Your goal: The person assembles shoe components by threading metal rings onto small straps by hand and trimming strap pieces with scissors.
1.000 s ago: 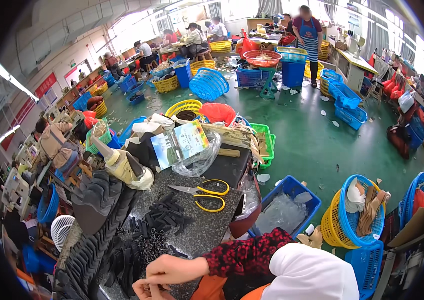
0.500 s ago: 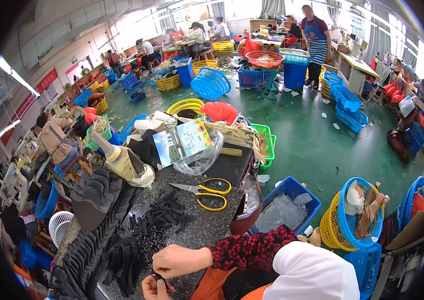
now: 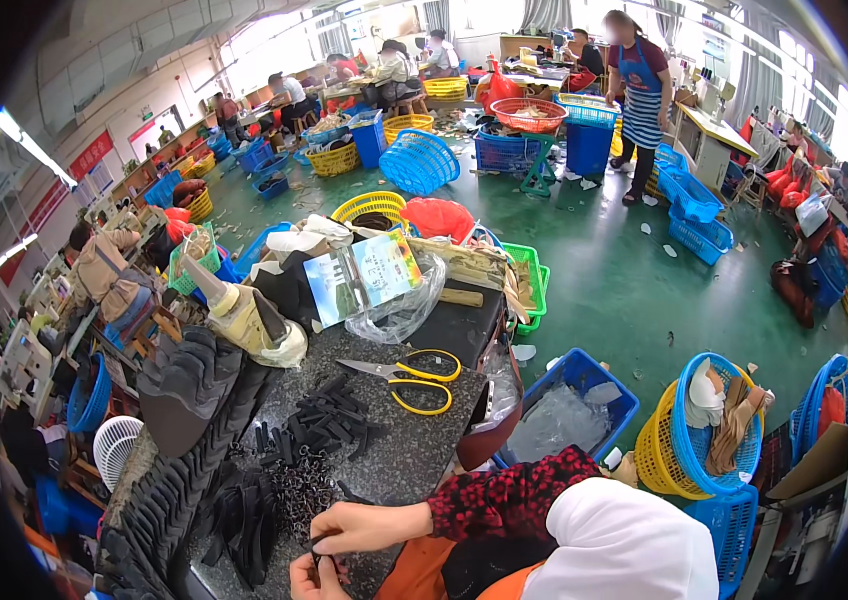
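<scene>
Apparently, the left hand [image 3: 318, 580] and right hand [image 3: 362, 527] pinched a black piece [image 3: 318, 549]; a loosened grip could have dropped it among metal parts [image 3: 302, 497] just beyond.

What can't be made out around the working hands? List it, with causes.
Head view:
- Small black piece between bare left hand and bare right hand: mostly hidden by fingers.
- Left forearm: cut off by the lower edge.
- Tiny dark hardware pieces heaped on the speckled grey tabletop: too small, tangled to count.
</scene>
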`<state>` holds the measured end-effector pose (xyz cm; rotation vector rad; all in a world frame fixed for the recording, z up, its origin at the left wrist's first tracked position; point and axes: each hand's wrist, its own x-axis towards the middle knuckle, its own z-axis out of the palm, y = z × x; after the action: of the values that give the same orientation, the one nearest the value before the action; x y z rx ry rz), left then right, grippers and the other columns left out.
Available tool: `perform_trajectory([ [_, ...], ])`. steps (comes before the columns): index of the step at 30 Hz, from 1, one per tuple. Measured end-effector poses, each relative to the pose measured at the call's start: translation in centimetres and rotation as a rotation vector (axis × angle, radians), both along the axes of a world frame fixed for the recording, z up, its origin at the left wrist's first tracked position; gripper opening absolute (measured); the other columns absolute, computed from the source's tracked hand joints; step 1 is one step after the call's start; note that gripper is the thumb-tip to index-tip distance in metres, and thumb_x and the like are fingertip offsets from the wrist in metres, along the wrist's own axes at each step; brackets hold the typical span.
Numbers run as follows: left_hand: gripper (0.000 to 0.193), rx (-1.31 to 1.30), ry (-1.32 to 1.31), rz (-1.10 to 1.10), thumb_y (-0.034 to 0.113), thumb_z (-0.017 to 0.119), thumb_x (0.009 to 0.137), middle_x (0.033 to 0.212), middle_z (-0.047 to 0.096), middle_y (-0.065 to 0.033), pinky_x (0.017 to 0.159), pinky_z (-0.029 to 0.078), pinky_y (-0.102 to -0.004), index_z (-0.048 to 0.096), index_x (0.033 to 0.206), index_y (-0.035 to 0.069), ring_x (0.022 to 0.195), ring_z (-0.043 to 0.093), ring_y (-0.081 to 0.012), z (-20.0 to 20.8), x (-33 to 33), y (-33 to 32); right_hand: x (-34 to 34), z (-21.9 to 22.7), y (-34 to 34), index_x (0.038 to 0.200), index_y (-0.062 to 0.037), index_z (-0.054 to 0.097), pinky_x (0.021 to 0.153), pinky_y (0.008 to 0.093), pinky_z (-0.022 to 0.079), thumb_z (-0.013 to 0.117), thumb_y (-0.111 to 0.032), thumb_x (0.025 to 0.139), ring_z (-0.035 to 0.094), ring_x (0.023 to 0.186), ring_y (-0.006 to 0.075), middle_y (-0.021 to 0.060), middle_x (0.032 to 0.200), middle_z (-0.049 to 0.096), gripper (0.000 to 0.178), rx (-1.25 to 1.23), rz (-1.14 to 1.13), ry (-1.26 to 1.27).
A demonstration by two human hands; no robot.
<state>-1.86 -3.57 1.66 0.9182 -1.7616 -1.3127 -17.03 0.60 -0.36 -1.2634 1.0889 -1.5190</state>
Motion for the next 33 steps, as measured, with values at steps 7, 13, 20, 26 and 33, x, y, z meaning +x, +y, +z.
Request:
perform_trajectory([
  [7,0.006,0.584,0.384,-0.339,0.007,0.055,0.094,0.077,0.058,-0.0087,0.062,0.045,-0.0300,0.052,0.090,0.004,0.066,0.053,-0.0179,-0.4,1.2,-1.7,-7.0,1.4,2.4,0.096,-0.0008,0.061,0.086,0.0441,0.044,0.071,-0.024,0.076,0.056,0.097,0.0322,0.0130,0.093,0.060,0.033,0.003,-0.706,0.959],
  [13,0.015,0.864,0.710,-0.382,0.013,0.055,0.096,0.090,0.062,-0.0141,0.079,0.047,-0.0360,0.060,0.099,-0.001,0.086,0.057,-0.0248,-2.5,0.6,-3.4,-14.3,-4.7,5.9,0.109,0.0002,0.056,0.097,0.0440,0.039,0.070,-0.026,0.076,0.048,0.114,0.0367,0.0174,0.114,0.052,0.044,0.179,-1.130,1.439],
  [20,0.023,0.663,0.595,-0.364,0.022,0.054,0.097,0.090,0.061,-0.0130,0.090,0.045,-0.0399,0.061,0.096,0.000,0.089,0.057,-0.0249,-1.4,0.1,-3.2,-17.2,-4.4,9.7,0.108,-0.0022,0.057,0.081,0.0397,0.047,0.065,-0.010,0.073,0.055,0.094,0.0326,0.0152,0.097,0.055,0.037,0.239,-1.035,1.418],
  [26,0.028,0.367,0.275,-0.288,0.023,0.049,0.100,0.085,0.060,-0.0098,0.094,0.040,-0.0397,0.057,0.087,0.000,0.085,0.054,-0.0224,-0.4,-0.4,-1.4,-15.4,-1.7,10.2,0.116,-0.0032,0.052,0.077,0.0417,0.047,0.062,-0.002,0.067,0.056,0.092,0.0341,0.0169,0.096,0.054,0.050,0.265,-0.953,1.321],
  [33,0.012,0.203,0.163,-0.080,0.005,0.053,0.092,0.074,0.061,-0.0051,0.069,0.047,-0.0254,0.060,0.088,-0.004,0.069,0.056,-0.0105,0.5,-0.6,-0.8,-7.9,1.5,9.8,0.139,-0.0010,0.037,0.076,0.0230,0.043,0.067,-0.012,0.084,0.051,0.086,0.0091,0.0015,0.097,0.054,0.063,0.218,-0.091,-0.169],
])
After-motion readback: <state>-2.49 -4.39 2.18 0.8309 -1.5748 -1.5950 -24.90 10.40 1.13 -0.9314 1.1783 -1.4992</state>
